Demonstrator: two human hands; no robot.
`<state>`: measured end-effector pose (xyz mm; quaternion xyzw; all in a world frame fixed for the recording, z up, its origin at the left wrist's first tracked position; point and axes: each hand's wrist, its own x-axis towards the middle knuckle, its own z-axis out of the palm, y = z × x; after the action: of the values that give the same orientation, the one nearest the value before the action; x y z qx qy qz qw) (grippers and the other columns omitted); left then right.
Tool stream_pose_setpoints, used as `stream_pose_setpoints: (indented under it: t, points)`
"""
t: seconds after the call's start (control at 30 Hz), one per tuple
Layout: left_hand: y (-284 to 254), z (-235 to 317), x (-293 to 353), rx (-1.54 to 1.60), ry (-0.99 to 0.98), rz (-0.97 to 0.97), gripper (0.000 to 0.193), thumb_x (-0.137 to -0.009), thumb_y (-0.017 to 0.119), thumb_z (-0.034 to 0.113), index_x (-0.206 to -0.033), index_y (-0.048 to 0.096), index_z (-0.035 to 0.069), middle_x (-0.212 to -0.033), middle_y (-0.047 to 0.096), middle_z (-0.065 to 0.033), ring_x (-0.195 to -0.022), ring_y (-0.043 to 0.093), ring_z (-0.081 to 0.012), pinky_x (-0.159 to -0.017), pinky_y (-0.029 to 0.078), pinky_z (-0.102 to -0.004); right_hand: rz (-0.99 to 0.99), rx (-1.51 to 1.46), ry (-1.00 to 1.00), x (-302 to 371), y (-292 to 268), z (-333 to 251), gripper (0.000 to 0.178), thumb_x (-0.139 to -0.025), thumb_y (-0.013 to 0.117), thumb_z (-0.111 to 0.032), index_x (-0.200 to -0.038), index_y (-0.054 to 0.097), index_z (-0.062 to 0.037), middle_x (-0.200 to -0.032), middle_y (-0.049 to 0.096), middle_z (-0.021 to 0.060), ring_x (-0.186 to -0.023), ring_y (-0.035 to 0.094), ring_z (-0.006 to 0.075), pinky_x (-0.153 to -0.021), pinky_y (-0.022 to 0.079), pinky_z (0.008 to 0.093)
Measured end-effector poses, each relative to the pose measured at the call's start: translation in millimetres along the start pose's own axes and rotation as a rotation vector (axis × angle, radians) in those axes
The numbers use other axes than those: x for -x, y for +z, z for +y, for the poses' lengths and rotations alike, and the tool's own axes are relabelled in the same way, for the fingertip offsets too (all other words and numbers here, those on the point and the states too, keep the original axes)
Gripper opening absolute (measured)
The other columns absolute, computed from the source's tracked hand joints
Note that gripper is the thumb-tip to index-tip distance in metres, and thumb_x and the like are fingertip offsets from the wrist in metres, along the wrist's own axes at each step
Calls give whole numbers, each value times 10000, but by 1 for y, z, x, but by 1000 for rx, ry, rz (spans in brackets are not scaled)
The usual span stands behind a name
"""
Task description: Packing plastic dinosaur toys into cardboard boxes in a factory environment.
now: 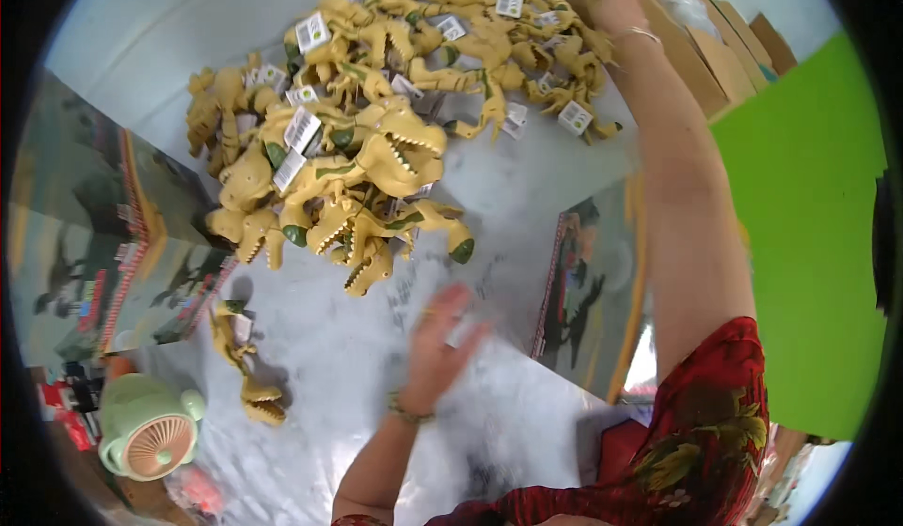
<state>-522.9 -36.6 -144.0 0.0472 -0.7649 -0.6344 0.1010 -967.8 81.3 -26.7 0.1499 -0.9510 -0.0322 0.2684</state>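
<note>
Sleeve (720,404), left grip (436,352) empty, room before dinosaurs (403,155), right grip (616,11) unclear at carton (694,67) edge

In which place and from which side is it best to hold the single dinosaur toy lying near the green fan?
Probably grip the dinosaur toy around its slim stretch behind the head, from the right: that side is open toward the left hand, while the green fan stands on its left.
</note>
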Motion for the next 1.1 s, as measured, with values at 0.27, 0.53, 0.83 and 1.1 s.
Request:
stream_pose_setpoints:
  t: [0.27, 0.53, 0.83, 1.1]
  points:
    - [-22, -49, 19, -282, -84, 305, 266, -643, 583, 11, -903, 531, -11, -950, 511, -140, -814, 512, -274, -701, 431, -328, -288, 507, -221, 17, 27, -1, 259, -756, 456, -127, -995, 486, -31, -982, 522, 170, -935, 499, 313, -777, 413, 376]
    - [-24, -49, 20, -192, -85, 333, 244, -618, 586, 0, -858, 541, -7, -915, 528, -149, -782, 518, -285, -697, 436, -331, -337, 151, -11, 36, 86, 9, 339, -643, 579, -185, -897, 520, 33, -880, 562, 220, -847, 547, 329, -721, 442, 374]
    - [-15, -50, 23, -14, -147, 444, 225, -693, 526, -35, -917, 514, -17, -1006, 491, -149, -805, 521, -195, -667, 437, -253, -751, -287, -34, 50, 40, -3, 419, -530, 615, -166, -861, 543, 81, -656, 570, 159, -515, 538, 217, -475, 443, 307]
    - [-23, -61, 28, 261, -161, 481, 324, -743, 492, -39, -1060, 442, 7, -1205, 324, -129, -1048, 396, -178, -838, 371, -268, -1185, -503, -151, 149, -80, -66, 671, -562, 587, -3, -1180, 330, 43, -884, 556, 115, -742, 537, 137, -640, 438, 240]
